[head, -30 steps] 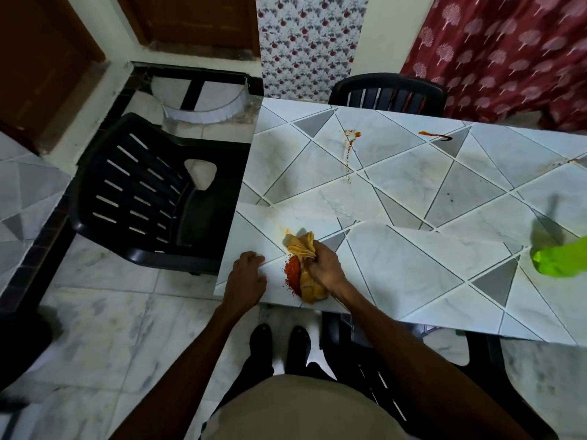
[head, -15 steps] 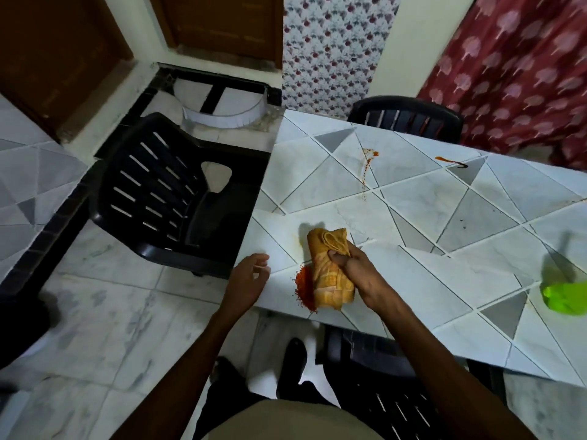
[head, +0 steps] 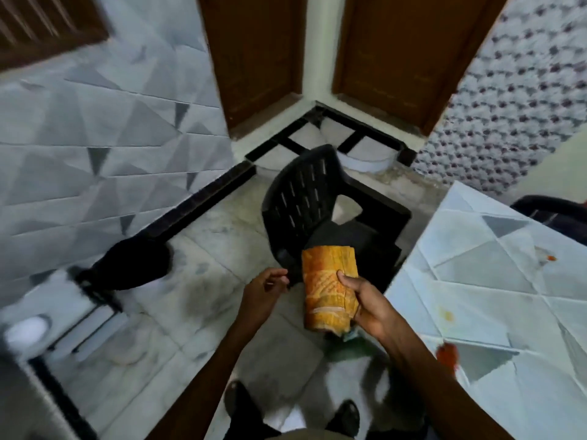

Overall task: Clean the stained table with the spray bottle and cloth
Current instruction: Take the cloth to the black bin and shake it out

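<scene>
Clasping the folded cloth (head: 327, 281) beside the table (head: 495, 281) is the right grip (head: 371, 306); left grip (head: 263, 293) hangs relaxed.

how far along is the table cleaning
Done: little that shows; the table has stains on it. In hand: the right hand grips the folded cloth clear of the table; the left hand is open beside it. Left: the red stain at the near edge, a yellow smear and a small red spot. The spray bottle is out of view.
</scene>
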The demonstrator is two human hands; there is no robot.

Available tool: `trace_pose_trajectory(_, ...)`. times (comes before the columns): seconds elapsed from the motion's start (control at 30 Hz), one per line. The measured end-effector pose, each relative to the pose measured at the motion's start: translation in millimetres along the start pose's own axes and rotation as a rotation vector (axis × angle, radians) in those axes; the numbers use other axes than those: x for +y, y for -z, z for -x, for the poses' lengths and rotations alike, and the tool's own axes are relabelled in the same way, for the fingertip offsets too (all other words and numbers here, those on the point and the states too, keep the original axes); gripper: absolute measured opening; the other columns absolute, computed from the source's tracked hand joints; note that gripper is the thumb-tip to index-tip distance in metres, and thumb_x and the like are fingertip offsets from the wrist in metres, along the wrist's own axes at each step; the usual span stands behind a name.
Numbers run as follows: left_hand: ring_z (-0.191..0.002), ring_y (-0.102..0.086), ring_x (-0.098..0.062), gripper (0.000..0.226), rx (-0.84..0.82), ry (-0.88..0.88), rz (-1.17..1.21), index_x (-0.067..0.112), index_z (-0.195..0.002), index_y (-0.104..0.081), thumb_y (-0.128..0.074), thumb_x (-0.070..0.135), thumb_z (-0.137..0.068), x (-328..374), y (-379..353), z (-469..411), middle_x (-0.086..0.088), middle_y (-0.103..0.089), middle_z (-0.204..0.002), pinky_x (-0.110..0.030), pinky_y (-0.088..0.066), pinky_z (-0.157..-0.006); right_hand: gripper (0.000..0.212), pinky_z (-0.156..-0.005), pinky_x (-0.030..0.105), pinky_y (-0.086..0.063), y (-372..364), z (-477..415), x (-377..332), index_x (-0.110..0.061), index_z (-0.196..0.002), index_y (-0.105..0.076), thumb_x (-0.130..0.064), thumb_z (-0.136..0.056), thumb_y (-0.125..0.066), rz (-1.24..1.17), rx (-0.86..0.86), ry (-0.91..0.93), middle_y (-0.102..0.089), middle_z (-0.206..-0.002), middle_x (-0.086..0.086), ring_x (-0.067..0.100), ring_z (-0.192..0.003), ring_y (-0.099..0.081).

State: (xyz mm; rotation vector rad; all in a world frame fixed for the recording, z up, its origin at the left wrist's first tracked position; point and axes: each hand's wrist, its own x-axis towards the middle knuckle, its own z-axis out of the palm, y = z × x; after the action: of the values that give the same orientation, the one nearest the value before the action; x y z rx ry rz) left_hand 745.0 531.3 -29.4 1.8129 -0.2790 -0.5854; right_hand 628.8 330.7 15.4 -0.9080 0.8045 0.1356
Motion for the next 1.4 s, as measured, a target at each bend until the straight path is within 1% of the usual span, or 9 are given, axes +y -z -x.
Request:
trace_pose_trajectory(0.13,-0.08,-0.071,-0.014,0.009,0.141,0.071,0.075,0.024,-0.099,-0.07,-0.063,0.02,-0.094,-23,110,-9,0.0,-0.075,-0.09,-0.03,-0.053,-0.075,0.039,-0.083,0.045,-0.061,-111,-48,16,0.0,-0.127,-0.063,-0.025,-0.098,-0.06,0.043,-0.097,-0.083,-0.071,-0.12,0.024,0.037,-0.106,-0.071)
trace_pose_trajectory(0.3,-0.082,-0.071,-0.014,0.014,0.299,0.122,0.108,0.027,-0.097,-0.07,-0.062,0.034,-0.088,-47,228,-24,0.004,-0.074,-0.089,-0.033,-0.057,-0.077,0.045,-0.097,0.057,-0.053,-237,-114,33,0.003,-0.132,-0.058,-0.024,-0.096,-0.064,0.17,-0.105,-0.124,-0.066,-0.127,0.028,0.045,-0.119,-0.063)
trace_pose_trajectory(0.5,-0.081,-0.071,-0.012,0.011,0.492,0.197,0.194,0.023,-0.098,-0.069,-0.059,0.021,-0.098,-85,340,-66,0.002,-0.074,-0.091,-0.027,-0.055,-0.076,0.101,-0.102,0.064,-0.048,-362,-213,51,-0.001,-0.137,-0.056,-0.03,-0.05,-0.099,0.235,-0.24,-0.172,-0.064,-0.131,0.028,0.047,-0.121,-0.061)
trace_pose_trajectory(0.73,-0.081,-0.071,-0.016,0.012,0.575,0.342,0.245,0.021,-0.097,-0.067,-0.055,0.021,-0.1,-154,451,-146,-0.002,-0.073,-0.093,-0.033,-0.054,-0.078,0.059,-0.095,0.058,-0.055,-494,-359,79,0.002,-0.129,-0.061,-0.014,-0.077,-0.082,0.391,-0.185,-0.261,-0.068,-0.123,0.028,0.046,-0.112,-0.066)
trace_pose_trajectory(0.9,-0.077,-0.066,-0.024,0.017,0.672,0.48,0.344,0.019,-0.093,-0.066,-0.055,0.008,-0.099,-261,530,-232,-0.008,-0.07,-0.088,-0.033,-0.049,-0.075,0.053,-0.068,0.04,-0.061,-579,-496,133,0.001,-0.122,-0.066,-0.013,-0.074,-0.083,0.541,-0.154,-0.35,-0.071,-0.114,0.024,0.037,-0.093,-0.07)
trace_pose_trajectory(1.0,-0.067,-0.066,-0.007,0.014,0.712,0.566,0.375,0.003,-0.107,-0.062,-0.056,-0.001,-0.095,-348,563,-283,-0.008,-0.067,-0.085,-0.027,-0.05,-0.069,0.028,-0.063,0.035,-0.06,-617,-589,184,-0.005,-0.112,-0.069,-0.007,-0.085,-0.077,0.626,-0.126,-0.392,-0.073,-0.097,0.015,0.029,-0.08,-0.071)
trace_pose_trajectory(1.2,-0.086,-0.06,-0.015,0.046,0.787,0.644,0.282,0.01,-0.133,-0.045,-0.065,0.006,-0.092,-524,607,-372,-0.005,-0.062,-0.099,-0.016,-0.05,-0.071,0.063,-0.065,0.032,-0.059,-656,-745,312,-0.005,-0.129,-0.061,-0.029,-0.076,-0.085,0.682,-0.09,-0.325,-0.071,-0.109,0.012,0.026,-0.09,-0.069)
trace_pose_trajectory(1.33,-0.097,-0.061,-0.017,0.054,0.739,0.718,0.254,0.002,-0.133,-0.044,-0.071,0.006,-0.086,-632,624,-416,-0.004,-0.059,-0.11,-0.008,-0.048,-0.08,0.07,-0.087,0.05,-0.057,-658,-838,398,-0.013,-0.141,-0.051,-0.019,-0.078,-0.082,0.724,0.04,-0.337,-0.064,-0.118,0.012,0.035,-0.104,-0.063)
trace_pose_trajectory(1.4,-0.119,-0.057,-0.024,0.078,0.737,0.745,0.282,0.011,-0.142,-0.037,-0.079,0.022,-0.077,-669,630,-431,-0.01,-0.054,-0.132,-0.032,-0.05,-0.101,0.057,-0.102,0.057,-0.049,-658,-863,420,-0.018,-0.146,-0.046,-0.021,-0.094,-0.07,0.776,0.108,-0.326,-0.059,-0.133,0.01,0.036,-0.119,-0.058)
